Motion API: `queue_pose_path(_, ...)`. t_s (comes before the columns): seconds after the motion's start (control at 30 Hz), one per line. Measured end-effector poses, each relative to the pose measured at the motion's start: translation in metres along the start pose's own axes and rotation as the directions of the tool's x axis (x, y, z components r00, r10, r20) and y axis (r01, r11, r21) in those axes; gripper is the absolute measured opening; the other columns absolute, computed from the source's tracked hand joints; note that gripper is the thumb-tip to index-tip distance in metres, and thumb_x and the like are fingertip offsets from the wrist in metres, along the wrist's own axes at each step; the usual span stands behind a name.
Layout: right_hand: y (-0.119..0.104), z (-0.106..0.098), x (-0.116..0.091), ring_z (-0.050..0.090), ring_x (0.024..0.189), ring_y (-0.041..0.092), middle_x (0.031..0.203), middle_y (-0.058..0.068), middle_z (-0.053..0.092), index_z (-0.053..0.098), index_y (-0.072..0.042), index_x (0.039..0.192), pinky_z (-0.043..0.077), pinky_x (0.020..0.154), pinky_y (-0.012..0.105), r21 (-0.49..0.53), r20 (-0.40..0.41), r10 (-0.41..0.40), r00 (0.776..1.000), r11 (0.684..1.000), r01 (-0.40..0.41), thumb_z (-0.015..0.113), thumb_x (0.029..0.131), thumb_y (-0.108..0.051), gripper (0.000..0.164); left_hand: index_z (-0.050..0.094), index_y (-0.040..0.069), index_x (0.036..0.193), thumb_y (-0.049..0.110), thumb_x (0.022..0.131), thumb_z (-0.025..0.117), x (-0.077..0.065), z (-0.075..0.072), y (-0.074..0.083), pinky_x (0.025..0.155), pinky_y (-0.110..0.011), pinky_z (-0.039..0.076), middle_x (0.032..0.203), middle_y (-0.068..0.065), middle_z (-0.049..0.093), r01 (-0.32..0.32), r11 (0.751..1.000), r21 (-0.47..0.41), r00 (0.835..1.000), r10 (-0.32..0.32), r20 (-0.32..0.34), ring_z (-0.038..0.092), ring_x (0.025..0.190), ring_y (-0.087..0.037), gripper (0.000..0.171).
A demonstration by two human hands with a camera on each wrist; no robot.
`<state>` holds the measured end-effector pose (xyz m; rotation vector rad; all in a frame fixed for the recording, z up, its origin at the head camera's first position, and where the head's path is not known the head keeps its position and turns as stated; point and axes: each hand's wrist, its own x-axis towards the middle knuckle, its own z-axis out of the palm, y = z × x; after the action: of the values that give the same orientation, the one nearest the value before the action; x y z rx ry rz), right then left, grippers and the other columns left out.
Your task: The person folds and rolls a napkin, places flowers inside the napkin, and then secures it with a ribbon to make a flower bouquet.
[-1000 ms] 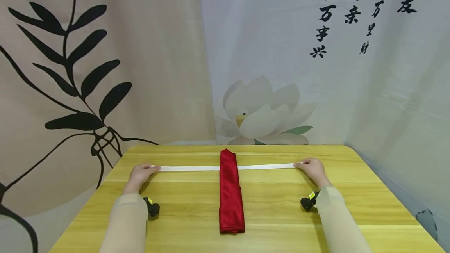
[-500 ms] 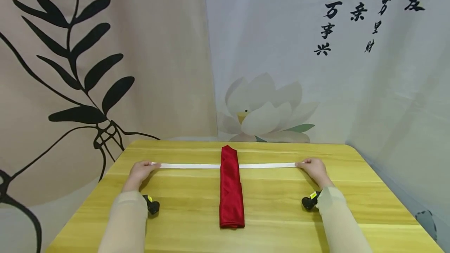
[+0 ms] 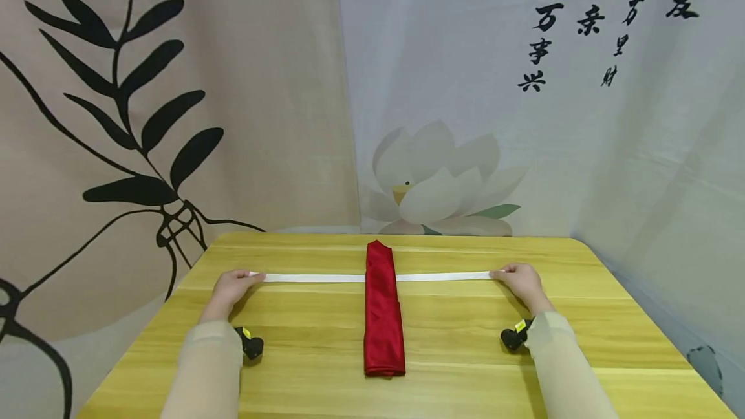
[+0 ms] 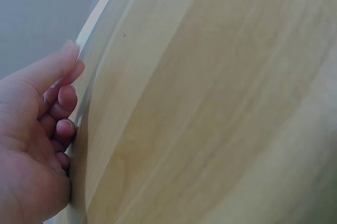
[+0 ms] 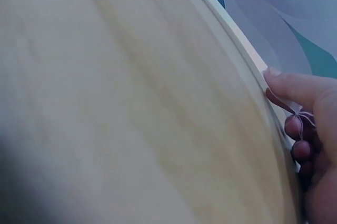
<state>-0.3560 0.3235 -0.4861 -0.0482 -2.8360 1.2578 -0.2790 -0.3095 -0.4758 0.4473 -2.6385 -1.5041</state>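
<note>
A long white ribbon (image 3: 314, 278) stretches straight across the far half of the table in the head view. My left hand (image 3: 233, 290) pinches its left end between thumb and forefinger; the other fingers curl beneath, as the left wrist view shows. At the opposite end my right hand (image 3: 522, 284) pinches the ribbon too, and thin loose threads (image 5: 301, 116) hang by its fingers in the right wrist view. A folded, shiny red cloth (image 3: 384, 322) lies lengthwise across the ribbon's middle and hides that part. Both wrist views show the ribbon only as a narrow pale band.
The wood-grain table (image 3: 308, 354) has rounded far corners. A black wrist camera (image 3: 251, 345) sits at the left cuff and another wrist camera (image 3: 515, 336) at the right. Behind the table hangs a printed curtain (image 3: 279, 115) with dark leaves, a lotus and black characters.
The head view has tilted slightly, so the whole scene sits a little differently in it. Both hands keep their pinch on the ribbon, and the red cloth stays in place.
</note>
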Motion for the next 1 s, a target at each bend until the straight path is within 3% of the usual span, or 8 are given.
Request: queue_pose_path(1.0, 0.000, -0.003, -0.017, 0.045, 0.063, 0.018, 0.065, -0.002, 0.056, 0.064, -0.006, 0.072, 0.036, 0.062, 0.032, -0.028, -0.007, -0.039, 0.999, 0.999, 0.039, 0.069, 0.089, -0.033, 0.032, 0.041, 0.016, 0.065, 0.037, 0.087, 0.072, -0.017, -0.003, -0.001, 0.057, -0.030, 0.030, 0.060, 0.004, 0.031, 0.031, 0.999, -0.043, 1.000, -0.031, -0.002, 0.034, 0.061, -0.016, 0.044)
